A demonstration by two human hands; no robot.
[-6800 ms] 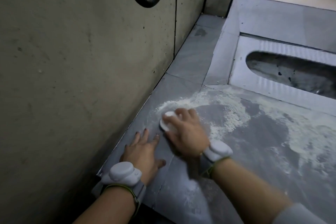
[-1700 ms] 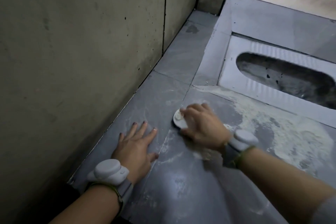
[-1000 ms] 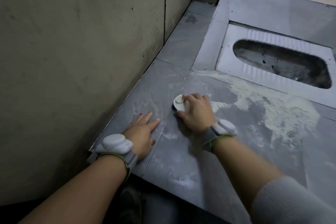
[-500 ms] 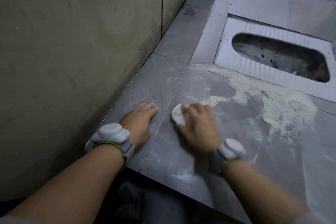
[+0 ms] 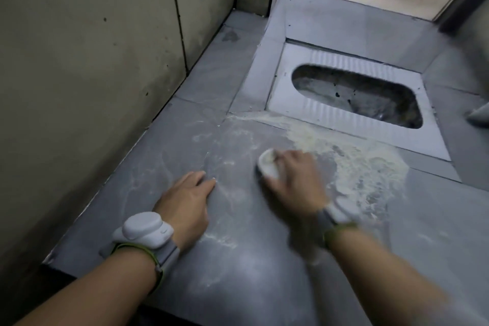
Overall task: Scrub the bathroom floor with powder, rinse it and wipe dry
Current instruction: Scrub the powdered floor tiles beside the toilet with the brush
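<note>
A person's left hand (image 5: 186, 202) lies flat with straight fingers on the grey floor (image 5: 238, 259) near the wall (image 5: 79, 74), bracing, while the right hand (image 5: 296, 180), blurred, curls its fingers over a white scrubber (image 5: 267, 165) pressed to the slab. Pale powder (image 5: 357, 164) lies just right of the scrubber, before the squat pan (image 5: 330, 111). Scrubbing appears under way; the next stroke likely calls for working rightward into that unspread powder, with rinsing and drying yet to come.

Right hand (image 5: 296, 182) motion-blurred, covering most of the scrubber (image 5: 267, 165)
</note>
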